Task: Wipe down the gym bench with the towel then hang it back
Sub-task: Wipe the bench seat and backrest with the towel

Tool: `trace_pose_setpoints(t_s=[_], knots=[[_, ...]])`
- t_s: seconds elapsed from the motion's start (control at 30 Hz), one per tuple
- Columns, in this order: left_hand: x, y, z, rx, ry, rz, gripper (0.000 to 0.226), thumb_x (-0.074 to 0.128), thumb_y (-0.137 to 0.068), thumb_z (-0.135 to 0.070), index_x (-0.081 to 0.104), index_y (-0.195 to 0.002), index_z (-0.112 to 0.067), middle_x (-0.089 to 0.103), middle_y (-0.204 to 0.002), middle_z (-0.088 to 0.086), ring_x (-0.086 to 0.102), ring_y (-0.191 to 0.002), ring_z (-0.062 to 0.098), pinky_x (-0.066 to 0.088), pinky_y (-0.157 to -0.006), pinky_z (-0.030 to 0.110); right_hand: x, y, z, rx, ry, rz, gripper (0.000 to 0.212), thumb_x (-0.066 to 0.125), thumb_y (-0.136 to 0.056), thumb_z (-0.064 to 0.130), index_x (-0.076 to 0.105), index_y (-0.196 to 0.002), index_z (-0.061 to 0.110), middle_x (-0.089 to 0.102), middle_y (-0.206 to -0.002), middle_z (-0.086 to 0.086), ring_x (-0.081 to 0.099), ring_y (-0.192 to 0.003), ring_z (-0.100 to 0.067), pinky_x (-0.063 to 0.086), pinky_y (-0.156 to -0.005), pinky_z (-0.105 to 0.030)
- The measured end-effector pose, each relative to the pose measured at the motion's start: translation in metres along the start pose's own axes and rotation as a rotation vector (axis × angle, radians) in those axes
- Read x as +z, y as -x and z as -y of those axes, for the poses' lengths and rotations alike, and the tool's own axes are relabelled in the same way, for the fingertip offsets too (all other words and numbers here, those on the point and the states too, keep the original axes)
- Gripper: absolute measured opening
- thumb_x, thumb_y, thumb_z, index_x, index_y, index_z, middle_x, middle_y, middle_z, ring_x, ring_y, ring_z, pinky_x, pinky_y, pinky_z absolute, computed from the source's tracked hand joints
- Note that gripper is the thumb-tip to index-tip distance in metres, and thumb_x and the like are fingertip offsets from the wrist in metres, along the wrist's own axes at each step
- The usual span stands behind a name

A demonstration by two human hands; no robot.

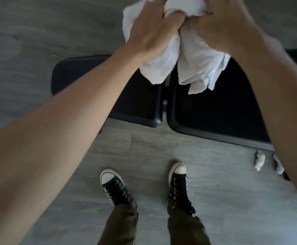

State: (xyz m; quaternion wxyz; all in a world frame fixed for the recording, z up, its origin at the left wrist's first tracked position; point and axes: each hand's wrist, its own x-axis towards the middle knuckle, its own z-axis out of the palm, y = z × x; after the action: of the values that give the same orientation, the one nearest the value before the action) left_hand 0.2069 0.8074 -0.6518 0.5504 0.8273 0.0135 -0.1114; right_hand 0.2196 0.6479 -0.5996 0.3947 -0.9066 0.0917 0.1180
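Grey wood-grain plank floor [161, 147]. Black padded gym bench [215, 110], two pads split by a gap, lies across it. Above the bench, white towel [163, 64] hangs bunched; left hand [149, 32] and right hand [220, 27] both have fingers clenched on it. No legible writing. Black sneakers [177, 184] stand near the bench.

The towel [183, 55] is white, crumpled and bunched, held up in the air at 12 o'clock, its loose ends hanging in two folds. Below it the gym bench [215, 106] is black and padded, in two sections split by a narrow gap, running from 9 to 3 o'clock across the grey floor.
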Motion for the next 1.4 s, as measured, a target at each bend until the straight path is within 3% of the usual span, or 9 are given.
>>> trace_pose_setpoints(t_s=[0.03, 0.1, 0.2, 0.53, 0.67, 0.83, 1.0, 1.13, 1.4], knots=[[0.015, -0.001, -0.012, 0.021, -0.011, 0.024, 0.04, 0.053, -0.082, -0.032, 0.064, -0.113, -0.008, 0.063, -0.089, 0.004, 0.062, -0.08, 0.011, 0.051, -0.07, 0.032, -0.016, -0.001, -0.011, -0.103, 0.234, 0.039, 0.011, 0.058, -0.093, 0.031, 0.057, -0.104, 0.03, 0.062, -0.099, 0.01, 0.067, -0.104, -0.025, 0.047, -0.079, -0.017], [0.045, 0.003, -0.011, 0.024, -0.223, 0.151, 0.057, 0.051, -0.09, -0.041, 0.053, -0.143, -0.02, 0.063, -0.127, 0.005, 0.061, -0.119, 0.016, 0.05, -0.1, 0.037, -0.032, 0.015, -0.037, -0.184, 0.509, 0.191, 0.029, 0.058, -0.099, 0.035, 0.057, -0.127, 0.032, 0.061, -0.133, 0.0, 0.05, -0.133, -0.03, 0.04, -0.101, -0.027], [0.095, 0.03, 0.022, -0.033, -0.561, 0.363, 0.079, 0.042, -0.097, -0.049, 0.011, -0.167, -0.03, 0.004, -0.176, 0.004, -0.001, -0.162, 0.033, 0.002, -0.13, 0.052, -0.016, 0.036, -0.1, -0.145, 0.728, 0.313, 0.063, 0.058, -0.096, 0.05, 0.039, -0.152, 0.031, 0.011, -0.171, -0.004, 0.002, -0.158, -0.032, 0.001, -0.124, -0.055], [0.151, 0.179, 0.05, 0.066, -0.575, 0.27, 0.093, 0.04, -0.092, -0.054, -0.008, -0.167, -0.028, -0.024, -0.173, 0.006, -0.028, -0.157, 0.034, -0.022, -0.125, 0.048, -0.007, 0.171, -0.19, -0.373, 0.662, 0.259, 0.048, 0.055, -0.091, 0.044, 0.057, -0.138, 0.036, 0.011, -0.171, -0.005, -0.003, -0.157, -0.037, -0.001, -0.123, -0.066], [0.156, 0.106, 0.022, 0.041, -0.669, 0.27, 0.083, 0.034, -0.094, -0.043, -0.005, -0.167, -0.032, -0.019, -0.175, 0.002, -0.024, -0.159, 0.03, -0.013, -0.128, 0.052, -0.03, 0.11, -0.178, -0.32, 0.789, 0.199, 0.076, 0.021, -0.086, 0.069, 0.044, -0.15, 0.033, 0.009, -0.172, -0.004, -0.002, -0.157, -0.039, -0.003, -0.122, -0.064], [0.179, 0.001, -0.022, 0.016, -0.659, 0.263, 0.074, 0.034, -0.099, -0.041, 0.006, -0.167, -0.033, -0.004, -0.177, 0.004, -0.01, -0.162, 0.03, -0.01, -0.128, 0.052, -0.075, 0.012, -0.186, -0.199, 0.662, 0.122, 0.063, 0.044, -0.096, 0.054, 0.033, -0.154, 0.034, 0.007, -0.172, 0.0, -0.008, -0.158, -0.029, -0.009, -0.123, -0.061], [0.221, 0.107, -0.008, 0.073, -0.553, 0.095, 0.08, 0.031, -0.092, -0.047, 0.005, -0.167, -0.033, -0.01, -0.176, 0.005, -0.018, -0.161, 0.031, -0.013, -0.129, 0.052, -0.083, 0.096, -0.215, -0.329, 0.681, 0.13, 0.057, 0.054, -0.094, 0.059, 0.05, -0.144, 0.033, 0.012, -0.171, 0.003, -0.004, -0.157, -0.039, -0.002, -0.121, -0.066], [0.241, 0.154, -0.012, 0.114, -0.582, 0.216, 0.085, 0.032, -0.089, -0.052, 0.002, -0.167, -0.034, -0.013, -0.176, 0.005, -0.021, -0.16, 0.032, -0.017, -0.127, 0.052, -0.094, 0.158, -0.252, -0.337, 0.587, 0.15, 0.049, 0.06, -0.091, 0.049, 0.059, -0.136, 0.03, 0.017, -0.17, -0.003, -0.003, -0.157, -0.041, -0.004, -0.12, -0.069], [0.248, 0.003, -0.07, 0.022, -0.638, 0.295, 0.073, 0.036, -0.101, -0.045, 0.004, -0.166, -0.039, -0.01, -0.177, 0.001, -0.017, -0.161, 0.031, -0.014, -0.127, 0.055, -0.146, 0.027, -0.227, -0.217, 0.552, 0.086, 0.051, 0.051, -0.099, 0.04, 0.045, -0.149, 0.033, 0.012, -0.171, 0.006, -0.01, -0.158, -0.029, -0.011, -0.122, -0.06]])
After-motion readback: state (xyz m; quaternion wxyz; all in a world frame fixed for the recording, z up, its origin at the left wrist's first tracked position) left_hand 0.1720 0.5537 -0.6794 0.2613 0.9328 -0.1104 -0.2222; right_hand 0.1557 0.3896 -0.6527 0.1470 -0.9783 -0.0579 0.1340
